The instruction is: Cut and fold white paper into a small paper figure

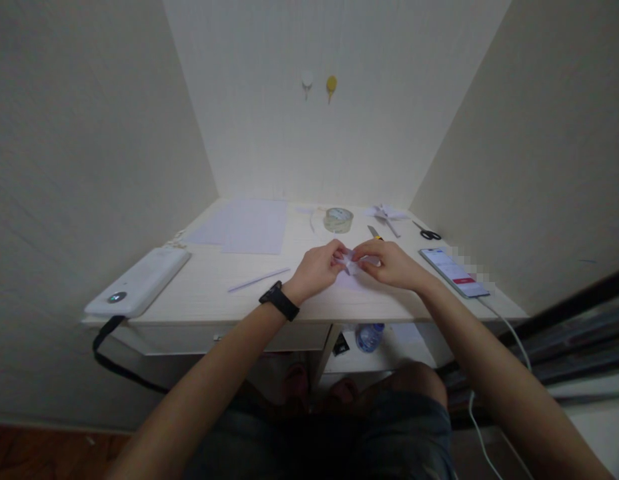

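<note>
Near the front middle of the desk, my left hand (317,268) and my right hand (389,263) pinch a small folded white paper (349,265) between their fingertips. Its folds are partly covered by my fingers. Just behind my right hand lies a knife (373,231) with a yellow-and-black handle. A roll of clear tape (338,221) rests farther back. To the left of my left hand is a thin rolled paper stick (258,279). At the back right lies a white paper pinwheel (383,213) on a paper stick.
White paper sheets (254,227) lie at the back left, and a white device (139,283) with a black strap sits at the left edge. Scissors (429,235) and a phone (454,272) with a cable are on the right. Under the desk, a plastic bottle (369,337) stands on a shelf.
</note>
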Demonstrator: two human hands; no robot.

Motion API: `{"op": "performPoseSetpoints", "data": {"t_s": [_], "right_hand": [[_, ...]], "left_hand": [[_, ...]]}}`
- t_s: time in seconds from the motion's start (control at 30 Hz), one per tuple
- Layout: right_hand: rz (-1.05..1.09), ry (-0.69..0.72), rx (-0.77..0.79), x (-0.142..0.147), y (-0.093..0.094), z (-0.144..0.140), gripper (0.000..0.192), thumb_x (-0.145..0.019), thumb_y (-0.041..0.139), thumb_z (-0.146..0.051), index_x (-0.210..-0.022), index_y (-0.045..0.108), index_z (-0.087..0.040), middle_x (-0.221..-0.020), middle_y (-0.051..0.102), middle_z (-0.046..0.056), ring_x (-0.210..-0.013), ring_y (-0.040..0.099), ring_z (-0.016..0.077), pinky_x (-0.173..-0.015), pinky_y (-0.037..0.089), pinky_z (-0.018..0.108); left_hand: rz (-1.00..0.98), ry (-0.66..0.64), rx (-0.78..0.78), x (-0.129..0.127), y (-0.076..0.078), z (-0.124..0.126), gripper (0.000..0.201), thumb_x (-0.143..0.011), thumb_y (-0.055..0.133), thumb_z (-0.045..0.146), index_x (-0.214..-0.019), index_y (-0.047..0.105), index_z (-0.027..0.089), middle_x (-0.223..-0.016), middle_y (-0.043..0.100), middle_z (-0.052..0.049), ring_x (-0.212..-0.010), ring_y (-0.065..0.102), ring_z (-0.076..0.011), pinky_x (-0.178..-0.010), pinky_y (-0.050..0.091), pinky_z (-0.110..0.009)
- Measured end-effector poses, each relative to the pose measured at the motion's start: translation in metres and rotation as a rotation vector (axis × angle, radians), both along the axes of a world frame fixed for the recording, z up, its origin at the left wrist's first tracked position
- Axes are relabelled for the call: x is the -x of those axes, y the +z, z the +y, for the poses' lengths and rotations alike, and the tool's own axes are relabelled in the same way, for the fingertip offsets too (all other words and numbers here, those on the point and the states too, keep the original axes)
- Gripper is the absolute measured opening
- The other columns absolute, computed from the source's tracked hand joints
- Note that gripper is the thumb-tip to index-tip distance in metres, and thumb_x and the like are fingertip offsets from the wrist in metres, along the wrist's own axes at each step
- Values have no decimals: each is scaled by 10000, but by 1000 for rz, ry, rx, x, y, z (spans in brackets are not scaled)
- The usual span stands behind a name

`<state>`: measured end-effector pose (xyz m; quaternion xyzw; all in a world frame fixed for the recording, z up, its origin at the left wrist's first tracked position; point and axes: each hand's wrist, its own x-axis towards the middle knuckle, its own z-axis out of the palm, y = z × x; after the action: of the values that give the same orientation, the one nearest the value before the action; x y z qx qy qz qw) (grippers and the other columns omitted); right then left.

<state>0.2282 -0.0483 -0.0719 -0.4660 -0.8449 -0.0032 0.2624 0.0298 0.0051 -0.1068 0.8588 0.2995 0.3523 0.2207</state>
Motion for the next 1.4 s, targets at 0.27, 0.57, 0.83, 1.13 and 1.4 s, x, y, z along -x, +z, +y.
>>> {"op": "performPoseSetpoints", "data": {"t_s": [0.27,0.57,0.83,1.13,1.4], "right_hand": [[-177,-69,-40,2,6,-2,179,-828,576,-133,-884,742,-170,-897,744,101,-900,655,248,-822,489,377],[-211,-63,-99,3,0,4,139,-859,583,-169,-822,717,-152,-831,713,103,-852,633,242,-783,473,356],[-171,10,-124,1,-2,7,185,-864,571,-135,-869,755,-153,-885,735,119,-893,645,254,-823,495,388],[-164,-32,-60,2,0,8,187,-826,577,-109,-808,754,-168,-867,732,100,-884,644,238,-822,480,366],[-108,-328,-98,-6,-7,21,173,-845,605,-208,-930,753,-179,-983,748,108,-931,656,265,-847,485,396]], "left_hand": [[23,41,-26,0,-3,2,244,-784,654,107,-1012,658,196,-946,737,-23,-870,687,-176,-816,515,-285],[-68,53,102,-1,-3,3,248,-758,705,137,-991,661,212,-857,732,2,-817,691,-159,-746,521,-261],[-149,17,204,-2,-2,2,216,-733,726,162,-915,614,190,-880,706,12,-587,644,-96,-594,491,-227],[-118,40,240,-1,4,-2,333,-721,745,184,-996,560,211,-899,736,15,-492,590,-90,-536,466,-228],[-51,65,92,-2,6,-5,239,-733,745,193,-967,701,214,-862,751,7,-780,682,-162,-753,505,-265]]}}
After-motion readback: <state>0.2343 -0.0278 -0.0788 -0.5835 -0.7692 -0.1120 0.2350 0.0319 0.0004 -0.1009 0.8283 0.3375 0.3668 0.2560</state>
